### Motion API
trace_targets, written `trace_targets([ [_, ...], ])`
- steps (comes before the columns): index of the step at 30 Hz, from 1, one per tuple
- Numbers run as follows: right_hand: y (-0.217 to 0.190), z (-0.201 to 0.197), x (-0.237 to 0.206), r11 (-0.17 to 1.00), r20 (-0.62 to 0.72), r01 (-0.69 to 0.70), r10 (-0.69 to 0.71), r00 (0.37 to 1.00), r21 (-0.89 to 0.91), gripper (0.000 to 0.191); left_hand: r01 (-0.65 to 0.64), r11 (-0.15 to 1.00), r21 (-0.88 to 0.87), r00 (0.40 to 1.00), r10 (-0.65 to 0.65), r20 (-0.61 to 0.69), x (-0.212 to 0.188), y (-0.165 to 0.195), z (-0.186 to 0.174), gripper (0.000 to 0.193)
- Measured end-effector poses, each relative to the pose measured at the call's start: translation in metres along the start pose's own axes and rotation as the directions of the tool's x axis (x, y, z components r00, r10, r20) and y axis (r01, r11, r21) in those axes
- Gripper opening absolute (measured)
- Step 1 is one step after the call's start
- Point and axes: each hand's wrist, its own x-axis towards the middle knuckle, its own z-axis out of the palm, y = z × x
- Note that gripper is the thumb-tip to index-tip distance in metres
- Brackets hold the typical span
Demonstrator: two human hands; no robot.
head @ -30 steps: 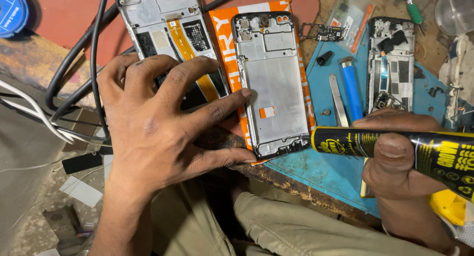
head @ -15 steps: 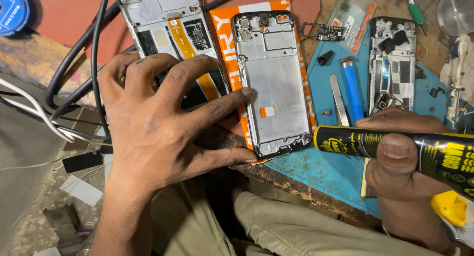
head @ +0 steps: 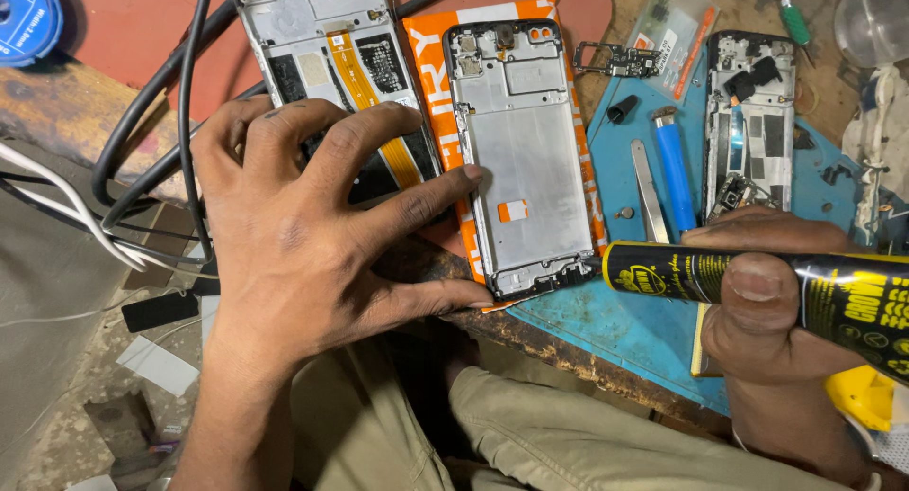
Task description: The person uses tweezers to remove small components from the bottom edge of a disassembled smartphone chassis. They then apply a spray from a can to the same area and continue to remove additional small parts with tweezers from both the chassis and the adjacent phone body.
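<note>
A silver phone frame (head: pixel 524 160) lies face up on an orange packet (head: pixel 431 65) at the bench edge. My left hand (head: pixel 303 226) is spread flat, its index finger and thumb pressing against the frame's left side and bottom corner. My right hand (head: pixel 772 292) grips a black and yellow glue tube (head: pixel 757 283) held sideways, with its thin nozzle touching the frame's lower right corner. Under my left fingers lies a second opened phone (head: pixel 327 46) with an orange flex cable.
A blue work mat (head: pixel 625 330) carries a blue tool (head: pixel 674 174), metal tweezers (head: pixel 648 188), a black cap (head: pixel 621 109) and another opened phone (head: pixel 750 122). Black cables (head: pixel 161 122) and white wires (head: pixel 66 216) run at the left. A small circuit board (head: pixel 615 60) lies at the back.
The glue tube has edged slightly left, bringing its nozzle onto the frame's lower right corner. My left hand has stayed in place.
</note>
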Motion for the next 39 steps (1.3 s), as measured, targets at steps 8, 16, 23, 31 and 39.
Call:
trace_targets([
  [8, 0.002, 0.001, -0.012, 0.999, -0.062, -0.044, 0.044, 0.997, 0.0, 0.007, 0.0, 1.0, 0.0, 1.0, 0.0, 0.002, 0.0, 0.002, -0.001, 0.066],
  [16, 0.001, 0.004, -0.011, 0.996, -0.09, -0.079, 0.082, 0.993, 0.038, 0.007, -0.002, 1.0, -0.004, 1.0, 0.002, 0.003, -0.001, 0.002, 0.0, 0.066],
  [23, 0.002, 0.0, -0.004, 0.999, -0.054, -0.035, 0.035, 0.998, 0.006, 0.013, -0.002, 1.0, -0.005, 1.0, 0.002, 0.008, -0.001, 0.001, 0.0, 0.066],
  [31, 0.003, -0.002, -0.002, 0.998, -0.094, -0.062, 0.06, 0.994, -0.018, 0.006, -0.002, 1.0, -0.003, 1.0, 0.003, 0.009, -0.002, 0.001, -0.001, 0.065],
  [39, 0.005, -0.003, -0.005, 0.999, -0.045, 0.014, -0.015, 0.999, -0.028, 0.008, 0.0, 1.0, -0.008, 1.0, 0.0, 0.004, -0.001, 0.001, 0.0, 0.065],
])
